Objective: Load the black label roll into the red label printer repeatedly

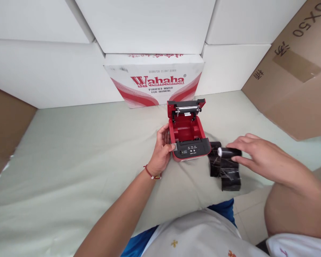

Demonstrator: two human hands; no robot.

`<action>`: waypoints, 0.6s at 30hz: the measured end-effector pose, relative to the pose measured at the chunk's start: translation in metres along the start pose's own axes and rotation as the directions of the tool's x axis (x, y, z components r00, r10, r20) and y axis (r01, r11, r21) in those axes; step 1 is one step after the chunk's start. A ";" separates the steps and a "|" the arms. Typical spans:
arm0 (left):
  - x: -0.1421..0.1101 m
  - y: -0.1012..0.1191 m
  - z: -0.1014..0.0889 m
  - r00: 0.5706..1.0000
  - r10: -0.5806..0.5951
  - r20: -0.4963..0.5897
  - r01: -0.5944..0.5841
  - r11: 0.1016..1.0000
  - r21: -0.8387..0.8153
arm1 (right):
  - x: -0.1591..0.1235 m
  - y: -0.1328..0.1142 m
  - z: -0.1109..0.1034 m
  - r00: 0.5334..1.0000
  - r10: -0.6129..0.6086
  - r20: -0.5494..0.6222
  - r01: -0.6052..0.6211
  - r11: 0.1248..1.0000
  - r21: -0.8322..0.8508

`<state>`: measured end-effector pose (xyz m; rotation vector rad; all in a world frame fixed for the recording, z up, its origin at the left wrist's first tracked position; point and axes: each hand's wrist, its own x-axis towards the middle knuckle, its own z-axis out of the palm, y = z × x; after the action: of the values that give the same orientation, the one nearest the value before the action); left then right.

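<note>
A small red and black printer [186,129] sits on the cloth-covered surface with its lid [186,107] raised and its red inner bay showing. My left hand [162,151] grips the printer's left side, the thumb on a grey tab at the front corner. To the right, my right hand [247,151] pinches a black roll [228,152] with a white core end, held sideways. Just below and behind that roll are several other shiny black rolls [230,182], partly hidden by it, with clear wrap-like glints. The printer's bay appears to have no roll in it.
Behind the printer stands a white and red Wahaha water carton [160,84] against white boxes [149,25]. A brown cardboard box [296,89] borders the right side, another brown box [8,125] the left. Pale green cloth [82,171] covers the surface.
</note>
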<state>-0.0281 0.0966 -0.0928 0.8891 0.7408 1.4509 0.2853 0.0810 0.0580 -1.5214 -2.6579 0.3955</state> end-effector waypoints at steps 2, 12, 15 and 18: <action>0.000 0.001 0.000 1.000 -0.005 0.000 0.005 1.000 -0.006 | 0.020 -0.014 0.011 0.997 -0.009 0.071 0.011 0.999 -0.031; 0.004 -0.006 -0.006 1.000 -0.002 -0.001 0.002 0.999 -0.043 | 0.029 -0.021 -0.027 0.995 0.015 -0.095 0.005 0.978 0.207; 0.003 -0.006 -0.006 1.000 -0.001 -0.007 0.001 0.999 -0.047 | 0.057 -0.046 -0.021 0.994 -0.027 -0.106 0.045 0.985 0.167; 0.002 -0.004 -0.005 1.000 -0.003 0.009 0.003 0.999 -0.045 | 0.094 -0.071 -0.002 1.000 0.008 -0.007 -0.008 1.000 0.013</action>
<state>-0.0300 0.0990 -0.0986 0.8588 0.6997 1.4549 0.1774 0.1275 0.0703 -1.5271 -2.6390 0.4065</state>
